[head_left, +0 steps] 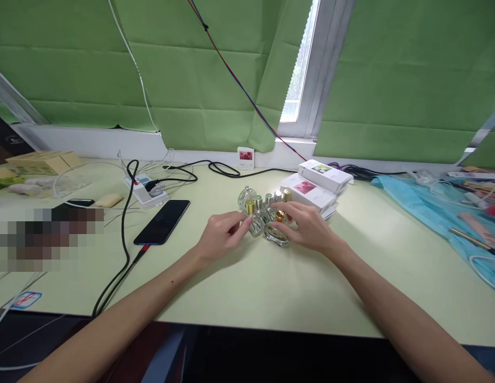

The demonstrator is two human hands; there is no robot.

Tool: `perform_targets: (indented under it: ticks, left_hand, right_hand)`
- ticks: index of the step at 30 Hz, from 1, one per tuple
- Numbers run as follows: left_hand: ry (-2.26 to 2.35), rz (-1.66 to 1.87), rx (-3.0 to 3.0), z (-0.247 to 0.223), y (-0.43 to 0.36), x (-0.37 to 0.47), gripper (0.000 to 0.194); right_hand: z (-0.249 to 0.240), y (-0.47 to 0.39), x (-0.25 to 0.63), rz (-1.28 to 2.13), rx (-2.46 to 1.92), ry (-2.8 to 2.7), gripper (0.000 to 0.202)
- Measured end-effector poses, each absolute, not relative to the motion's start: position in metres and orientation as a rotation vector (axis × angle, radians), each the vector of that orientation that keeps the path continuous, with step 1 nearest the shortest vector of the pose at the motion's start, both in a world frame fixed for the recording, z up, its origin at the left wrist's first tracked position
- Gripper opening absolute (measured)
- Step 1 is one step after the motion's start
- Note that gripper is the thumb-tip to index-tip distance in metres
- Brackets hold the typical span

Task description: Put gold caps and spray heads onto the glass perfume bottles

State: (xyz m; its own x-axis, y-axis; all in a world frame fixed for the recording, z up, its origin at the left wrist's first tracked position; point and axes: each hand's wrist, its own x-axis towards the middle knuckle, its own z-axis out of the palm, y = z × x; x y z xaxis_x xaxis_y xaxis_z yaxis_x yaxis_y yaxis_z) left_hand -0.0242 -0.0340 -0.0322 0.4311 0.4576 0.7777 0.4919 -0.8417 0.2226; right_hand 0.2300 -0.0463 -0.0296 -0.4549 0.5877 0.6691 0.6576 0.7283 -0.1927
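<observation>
Several small clear glass perfume bottles with metallic caps stand bunched together on the table, between my two hands. My left hand (223, 234) has its fingers curled, thumb and forefinger tips against a perfume bottle with a gold-green cap (250, 207). From the other side, my right hand (307, 226) closes thumb and fingers about a perfume bottle with an orange-gold cap (280, 216) at the front of the cluster. Behind it are silver-capped bottles (269, 200) and a gold-capped one (287, 194). A round glass bottle (246, 196) is at the back left. My fingers partly hide the bottles.
White boxes with flower pictures (313, 189) are stacked behind my right hand; another small box (246, 158) stands by the wall. A phone (162, 222) on a cable and a power strip (147, 194) lie left. Blue sheeting (415, 202) with clutter covers the right side.
</observation>
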Motion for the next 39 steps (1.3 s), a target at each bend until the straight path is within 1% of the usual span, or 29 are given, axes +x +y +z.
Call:
perform_targets:
  ticks: [2,3,4,10,13,15,23,29,35,39]
  left_hand:
    - [-0.986,-1.473,-2.579,-0.031,-0.034,-0.024,0.014]
    - [-1.042,-1.485,-2.568,-0.030,-0.035,-0.024,0.010]
    - [-1.096,-1.479,-2.570,-0.030,-0.034,-0.024,0.013]
    - [-1.422,-1.202,-2.746,-0.036,-0.030,-0.025,0.058]
    - [-1.508,-1.168,-2.815,-0.043,-0.027,-0.026,0.070]
    - [-1.533,-1.155,-2.876,-0.046,-0.026,-0.026,0.073]
    - [-1.658,-1.110,-2.934,-0.042,-0.030,-0.022,0.068]
    - [-1.649,-1.071,-2.919,-0.041,-0.029,-0.022,0.067]
    - [-1.654,-0.942,-2.814,-0.040,-0.027,-0.024,0.053]
    - [-1.698,-0.886,-2.754,-0.039,-0.026,-0.025,0.051]
  right_hand:
    - [-0.030,-0.045,0.230,-0.176,-0.918,-2.099,0.030]
    - [-0.030,-0.045,0.229,-0.192,-0.905,-2.065,0.028]
    - [-0.030,-0.045,0.229,-0.200,-0.895,-2.041,0.027]
    - [-0.030,-0.047,0.227,-0.213,-0.895,-2.061,0.030]
    - [-0.031,-0.048,0.226,-0.198,-0.915,-2.096,0.033]
    - [-0.032,-0.048,0.226,-0.167,-0.940,-2.123,0.033]
    - [-0.038,-0.047,0.224,-0.100,-0.998,-2.195,0.034]
    - [-0.038,-0.048,0.224,-0.075,-0.993,-2.195,0.033]
    - [-0.040,-0.047,0.224,-0.089,-0.993,-2.204,0.032]
    - [-0.040,-0.047,0.224,-0.091,-0.990,-2.205,0.032]
